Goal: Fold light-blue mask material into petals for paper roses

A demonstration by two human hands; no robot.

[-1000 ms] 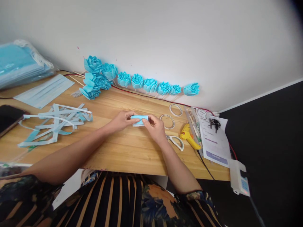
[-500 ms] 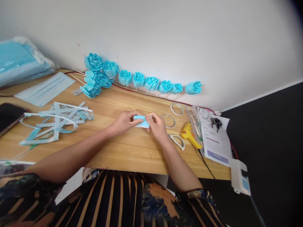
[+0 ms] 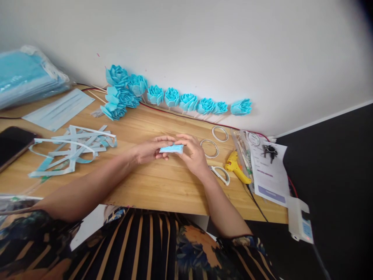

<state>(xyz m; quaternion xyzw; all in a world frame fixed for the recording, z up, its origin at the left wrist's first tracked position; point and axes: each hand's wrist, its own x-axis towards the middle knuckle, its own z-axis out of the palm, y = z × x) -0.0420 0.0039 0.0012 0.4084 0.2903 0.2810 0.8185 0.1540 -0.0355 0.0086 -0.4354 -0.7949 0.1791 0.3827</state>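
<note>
A small folded piece of light blue face mask material (image 3: 171,149) is held between both hands, a little above the middle of the wooden table. My left hand (image 3: 150,150) grips its left end, fingers behind and below it. My right hand (image 3: 192,153) pinches the right end between thumb and fingers. Close by on the right lie two rolls of narrow tape (image 3: 209,156) and a pair of scissors (image 3: 224,180), its blades hidden behind my right hand and wrist.
Blue fabric flowers on sticks (image 3: 171,97) line the wall. On the left are cut blue strips (image 3: 70,151), a flat mask sheet (image 3: 60,109), a bagged stack of masks (image 3: 29,77) and a phone (image 3: 14,144). Right: a yellow glue gun (image 3: 237,167), paper (image 3: 269,175), keys (image 3: 270,152), a power strip (image 3: 300,221).
The folded blue piece has been turned, so its narrow layered edge now faces me. My fingers have shifted around it, the left ones now reaching under. The view has moved slightly.
</note>
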